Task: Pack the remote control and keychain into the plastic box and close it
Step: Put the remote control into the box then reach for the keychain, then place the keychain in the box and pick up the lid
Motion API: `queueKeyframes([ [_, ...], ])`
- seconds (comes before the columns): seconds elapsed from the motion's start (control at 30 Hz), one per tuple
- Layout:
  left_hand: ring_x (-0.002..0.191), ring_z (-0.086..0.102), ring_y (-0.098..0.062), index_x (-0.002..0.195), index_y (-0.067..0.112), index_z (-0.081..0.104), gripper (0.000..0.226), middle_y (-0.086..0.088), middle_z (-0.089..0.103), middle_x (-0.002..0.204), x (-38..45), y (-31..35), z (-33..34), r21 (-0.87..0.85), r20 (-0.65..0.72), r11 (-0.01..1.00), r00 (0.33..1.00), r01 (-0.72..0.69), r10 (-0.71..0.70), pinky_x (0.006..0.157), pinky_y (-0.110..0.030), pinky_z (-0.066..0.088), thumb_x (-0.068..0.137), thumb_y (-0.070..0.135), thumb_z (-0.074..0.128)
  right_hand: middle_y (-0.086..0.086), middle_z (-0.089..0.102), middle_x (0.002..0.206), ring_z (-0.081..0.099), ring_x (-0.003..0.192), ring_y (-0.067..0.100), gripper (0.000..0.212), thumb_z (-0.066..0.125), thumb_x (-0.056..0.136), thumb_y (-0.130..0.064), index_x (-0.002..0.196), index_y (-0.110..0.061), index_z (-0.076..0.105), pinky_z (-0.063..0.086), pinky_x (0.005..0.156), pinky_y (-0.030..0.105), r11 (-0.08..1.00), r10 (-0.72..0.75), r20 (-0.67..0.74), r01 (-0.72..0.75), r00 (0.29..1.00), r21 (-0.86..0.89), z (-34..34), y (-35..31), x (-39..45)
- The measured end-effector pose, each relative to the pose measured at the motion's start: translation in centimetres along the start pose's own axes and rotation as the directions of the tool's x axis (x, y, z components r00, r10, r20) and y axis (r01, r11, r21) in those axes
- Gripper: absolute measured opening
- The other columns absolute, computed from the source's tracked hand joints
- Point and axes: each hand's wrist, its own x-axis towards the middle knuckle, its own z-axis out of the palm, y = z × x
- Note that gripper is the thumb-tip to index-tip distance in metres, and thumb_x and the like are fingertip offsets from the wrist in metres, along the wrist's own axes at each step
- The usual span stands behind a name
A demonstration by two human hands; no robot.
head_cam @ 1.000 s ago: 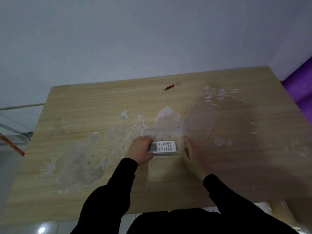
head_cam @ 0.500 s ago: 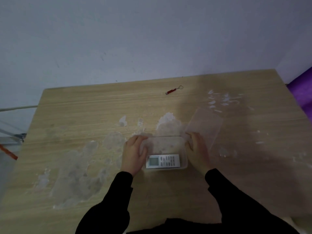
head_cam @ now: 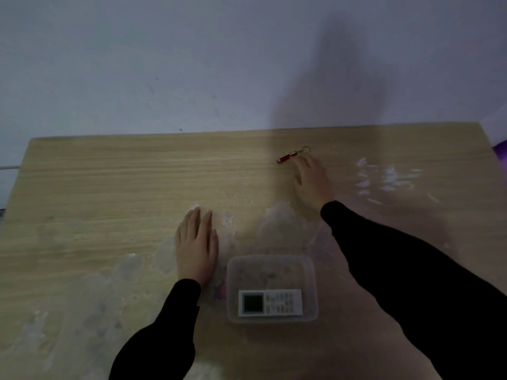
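Left hand (head_cam: 196, 244) lies flat and empty on the bench (head_cam: 109, 193), left of centre. Lower centre, the remote (head_cam: 270, 302) sits in the lidless box (head_cam: 271, 287). Upper right, the right hand (head_cam: 312, 181) is spread, fingertips beside the keychain (head_cam: 292, 155), holding nothing.

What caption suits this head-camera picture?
Right hand reaching for red keychain; remote lies in open box.

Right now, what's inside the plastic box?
Only the remote control, lying flat along the near side of the plastic box. The keychain is outside it. Nothing covers the box.
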Motion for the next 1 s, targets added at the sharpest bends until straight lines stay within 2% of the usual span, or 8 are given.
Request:
queueKeyframes([
  [0.17,0.134,0.039,-0.035,0.134,0.012,0.048,0.047,-0.018,0.046,0.144,0.2,-0.2,0.5,0.011,-0.020,1.000,1.000,0.005,-0.005,0.109,-0.049,0.034,0.091,0.029,0.038,0.015,0.048,0.134,0.038,0.127,0.033,0.041,0.049,0.086,-0.006,0.128,-0.009,0.050,0.033,0.104,0.045,0.999,-0.026,0.005,0.026,1.000,-0.035,0.4,0.3,3.8],
  [0.37,0.135,0.038,-0.033,0.134,0.013,0.047,0.046,-0.017,0.045,0.145,0.4,-0.6,0.8,0.012,-0.023,1.000,1.000,0.012,-0.011,0.110,-0.048,0.033,0.091,0.029,0.039,0.018,0.058,0.109,0.049,0.105,0.036,0.013,0.054,0.088,-0.015,0.097,-0.007,0.055,0.037,0.086,0.042,0.999,0.008,-0.095,-0.012,0.995,-0.041,0.9,1.3,4.1],
  [0.53,0.137,0.037,-0.034,0.133,0.011,0.049,0.046,-0.018,0.045,0.146,0.0,0.2,0.0,-0.037,-0.009,0.999,1.000,0.028,-0.029,0.111,-0.048,0.031,0.090,0.025,0.042,0.009,0.063,0.085,0.057,0.076,0.023,0.008,0.052,0.090,-0.012,0.096,-0.008,0.057,0.043,0.066,0.028,0.885,0.124,-0.068,-0.080,0.990,0.459,-0.5,0.7,-0.6],
  [0.63,0.135,0.038,-0.036,0.131,0.008,0.052,0.043,-0.020,0.046,0.144,0.3,1.4,-1.1,-0.151,0.024,0.982,0.994,0.111,-0.108,0.113,-0.049,0.030,0.089,0.017,0.049,0.009,0.059,0.072,0.053,0.064,0.019,0.006,0.054,0.091,-0.014,0.086,-0.015,0.057,0.043,0.057,0.020,0.784,0.091,0.006,-0.075,0.996,0.617,-1.2,-1.0,-4.7],
  [0.73,0.121,0.051,-0.034,0.124,0.011,0.057,0.039,-0.017,0.060,0.127,0.0,3.7,-3.1,-0.335,-0.016,0.935,0.992,0.116,-0.129,0.106,-0.051,0.035,0.086,0.009,0.050,-0.003,0.057,0.072,0.050,0.062,0.005,0.013,0.055,0.091,-0.020,0.083,-0.029,0.056,0.042,0.058,0.018,0.779,-0.050,0.118,-0.035,0.992,0.627,-1.9,-2.4,-9.5],
  [0.8,0.115,0.054,-0.026,0.120,0.019,0.057,0.038,-0.007,0.064,0.120,-1.1,5.6,-3.9,-0.353,-0.061,0.935,0.996,0.044,-0.070,0.107,-0.050,0.031,0.084,0.011,0.051,-0.006,0.055,0.072,0.046,0.059,-0.003,0.006,0.056,0.091,-0.018,0.087,-0.022,0.058,0.038,0.057,0.013,0.800,-0.166,0.168,0.033,0.972,0.599,-1.9,-3.1,-11.7],
  [0.9,0.113,0.052,-0.010,0.118,0.032,0.053,0.037,0.008,0.064,0.116,-4.0,8.2,-4.2,-0.360,0.026,0.923,0.988,-0.135,0.154,0.106,-0.037,0.020,0.081,0.026,0.050,0.001,0.056,0.074,0.047,0.062,0.006,0.005,0.057,0.090,-0.013,0.087,-0.018,0.057,0.036,0.058,0.019,0.826,-0.244,0.228,0.079,0.943,0.558,-1.4,-3.8,-14.3],
  [1.0,0.103,0.058,-0.004,0.109,0.039,0.054,0.023,0.015,0.069,0.109,-6.0,8.9,-3.6,-0.300,0.082,0.916,0.950,-0.265,0.301,0.091,-0.023,0.018,0.086,0.033,0.054,-0.004,0.052,0.073,0.046,0.064,0.007,0.007,0.056,0.090,-0.014,0.083,-0.016,0.055,0.034,0.059,0.020,0.845,-0.260,0.279,0.078,0.924,0.529,-0.8,-4.1,-16.0],
])
